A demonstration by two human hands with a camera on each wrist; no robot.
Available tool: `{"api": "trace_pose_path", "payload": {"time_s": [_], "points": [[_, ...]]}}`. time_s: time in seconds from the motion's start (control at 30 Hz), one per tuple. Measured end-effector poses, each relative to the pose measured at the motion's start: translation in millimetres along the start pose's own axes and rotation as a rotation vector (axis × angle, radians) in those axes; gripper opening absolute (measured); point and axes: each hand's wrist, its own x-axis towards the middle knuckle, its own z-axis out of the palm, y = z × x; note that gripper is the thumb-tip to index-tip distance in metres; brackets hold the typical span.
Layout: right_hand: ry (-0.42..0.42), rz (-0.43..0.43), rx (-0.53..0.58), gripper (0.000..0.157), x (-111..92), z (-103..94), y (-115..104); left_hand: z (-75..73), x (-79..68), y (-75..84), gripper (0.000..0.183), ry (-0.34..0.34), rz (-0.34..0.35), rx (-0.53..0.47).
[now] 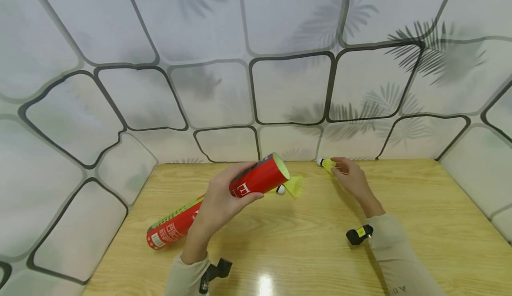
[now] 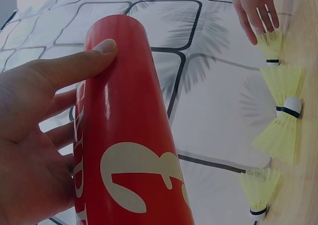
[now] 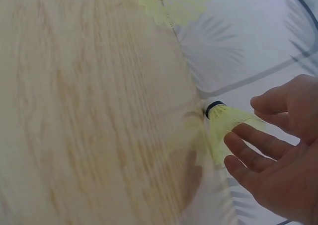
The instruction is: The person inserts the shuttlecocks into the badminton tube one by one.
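Observation:
My left hand (image 1: pixel 220 200) grips a long red shuttlecock tube (image 1: pixel 262 177), its thumb along one side and fingers behind. The tube is tilted, its yellow-green-lined mouth raised toward the right and its far end low at the left; the hand hides its middle. At the table's back edge, my right hand (image 1: pixel 352 178) has its fingers at the skirt of a yellow shuttlecock (image 1: pixel 328 164). In the right wrist view, thumb and fingers stand apart around that skirt (image 3: pixel 223 130), and the white cork with its dark band points away from the palm.
More yellow shuttlecocks (image 1: pixel 294 186) lie on the wooden table (image 1: pixel 288 242), partly behind the tube. The left wrist view shows two with skirts facing opposite ways (image 2: pixel 280 83) and another shuttlecock (image 2: pixel 261 190) below them. A patterned cloth wall (image 1: pixel 288 91) rises behind the table.

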Motion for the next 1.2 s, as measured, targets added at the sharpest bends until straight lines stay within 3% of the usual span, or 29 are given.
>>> {"api": "trace_pose_path", "payload": {"time_s": [0.23,0.67,0.87,1.2], "points": [[0.044,0.003,-0.015,0.039,1.0,3.4,2.4,0.3,0.3,0.7,0.070,0.000,0.002,-0.005],[0.238,-0.054,-0.030,0.024,-8.2,-5.6,-6.9,2.6,0.0,0.8,0.070,-0.012,0.000,0.004],[0.274,-0.102,0.005,0.022,-17.8,-15.7,-26.3,2.8,-0.4,0.5,0.070,-0.011,-0.003,0.014],[0.354,-0.264,0.069,0.019,-33.7,-36.3,-72.1,3.4,0.4,-0.5,0.069,-0.016,0.003,0.019]]}}
